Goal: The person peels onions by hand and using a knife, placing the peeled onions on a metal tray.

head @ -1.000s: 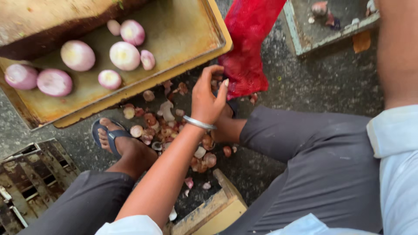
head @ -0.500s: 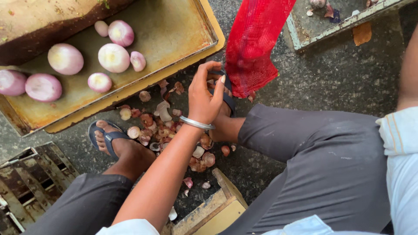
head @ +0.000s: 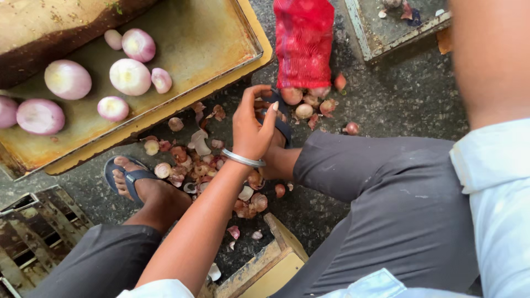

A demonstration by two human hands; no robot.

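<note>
**Left hand at the sack mouth, right hand not visible**

I see the left hand (head: 251, 129) raised between the knees, just short of the red mesh sack (head: 303, 44), which lies on the floor with its mouth toward me. Fingers (head: 259, 94) are loosely curled, thumb apart from them. It may be pinching something small, but I cannot tell; the palm faces away. A metal bangle (head: 242, 160) sits on the wrist.

Unpeeled onions (head: 301, 102) spill from the sack mouth, just beyond the fingertips. Peeled onions (head: 130, 76) sit on the yellow tray (head: 221, 38) to the left, well apart from the hand. Peel scraps (head: 190, 163) litter the floor between the two sandalled feet.

The right hand is out of frame; only the forearm (head: 491, 60) shows at the right edge.

Risks, my judgement:
- Loose onions by the sack could roll away on the floor if the sack is nudged.
- Peel scraps under the sandal (head: 124, 176) are a slip hazard if the foot shifts.
- The tray's edge is near the scrap pile; a knock from the arm could shake the peeled onions.
</note>
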